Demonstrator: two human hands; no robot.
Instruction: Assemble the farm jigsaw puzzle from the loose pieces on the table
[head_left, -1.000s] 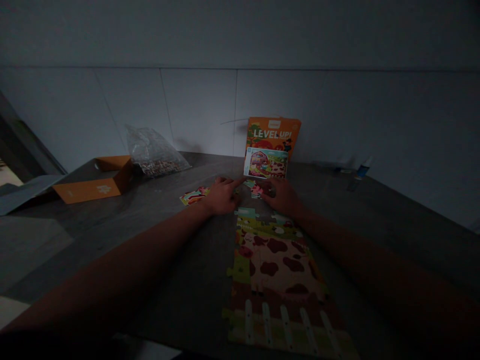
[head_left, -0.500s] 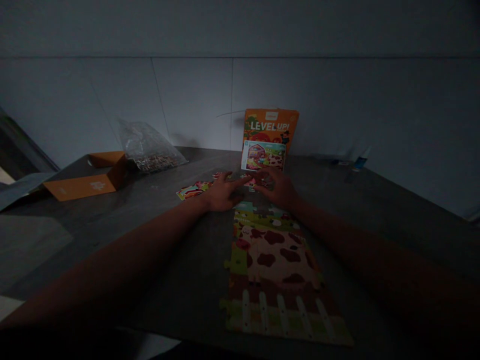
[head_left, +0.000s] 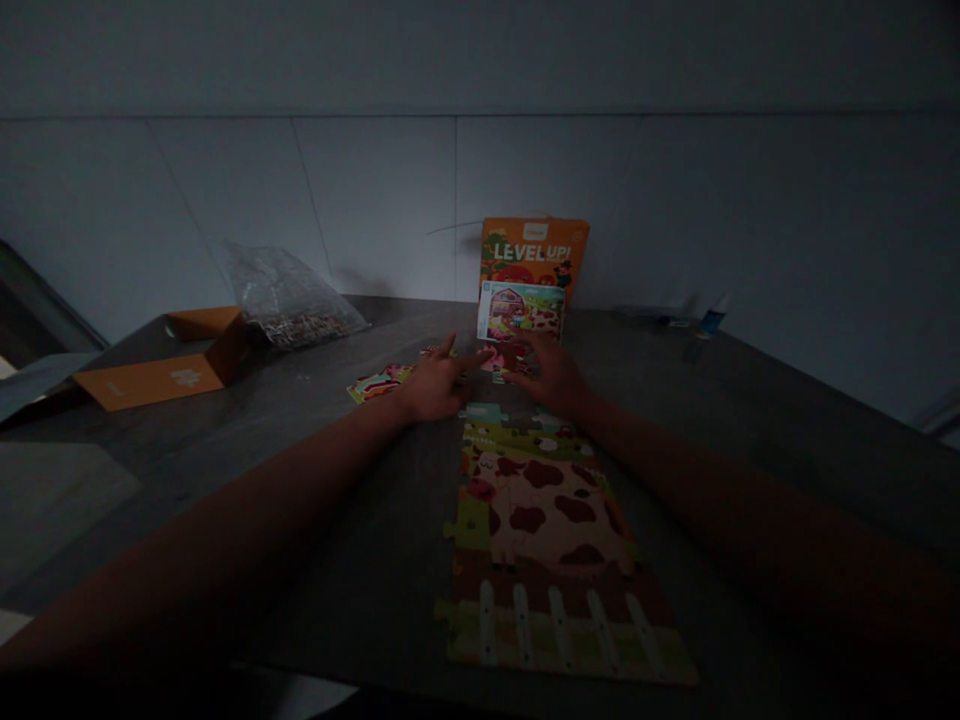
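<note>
Both hands reach over loose puzzle pieces (head_left: 498, 357) in front of a small picture card (head_left: 525, 308). My left hand (head_left: 436, 385) has its fingers spread, the index finger pointing at those pieces. My right hand (head_left: 551, 375) hovers or rests at their right side with fingers bent and apart; nothing shows in its grasp. More loose pieces (head_left: 379, 383) lie left of my left hand. Nearer to me, between my forearms, lies a joined puzzle section (head_left: 555, 540) with a spotted cow and a white fence, its left edge showing tabs.
An orange box (head_left: 534, 245) stands upright behind the card, against the wall. To the left are an open orange box part (head_left: 150, 382) and a clear plastic bag (head_left: 292, 300) with small brown bits. A small blue-labelled bottle (head_left: 712, 320) stands at the far right.
My left hand's fingers have spread wider and drawn slightly apart from my right hand. The whole view has shifted slightly, moving things a little left.
</note>
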